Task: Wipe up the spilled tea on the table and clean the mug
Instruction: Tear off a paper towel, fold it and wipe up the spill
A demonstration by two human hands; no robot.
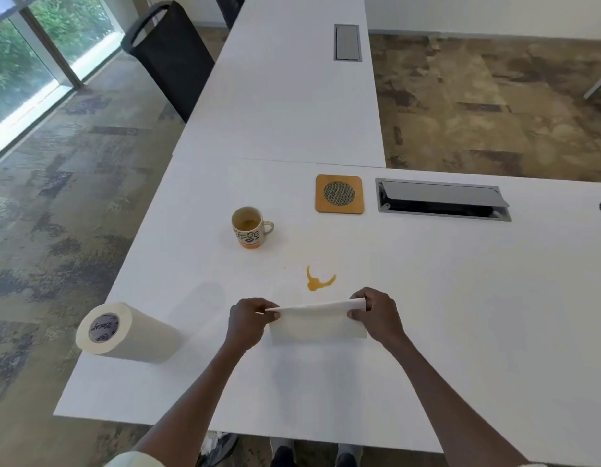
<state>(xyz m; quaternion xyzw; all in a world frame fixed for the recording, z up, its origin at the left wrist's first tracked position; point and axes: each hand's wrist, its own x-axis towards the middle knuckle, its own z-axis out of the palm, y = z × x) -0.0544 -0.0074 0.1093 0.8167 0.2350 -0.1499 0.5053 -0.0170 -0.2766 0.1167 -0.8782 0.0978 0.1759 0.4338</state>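
Tea spill (317,281) beyond paper towel (317,323) pinched by both hands.

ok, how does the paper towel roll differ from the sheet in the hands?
The white paper towel roll lies on its side at the white table's left edge, untouched; the white folded paper towel sheet is pinched between the left hand and right hand. The roll is a thick cylinder; the sheet is flat. Both are plain white paper.
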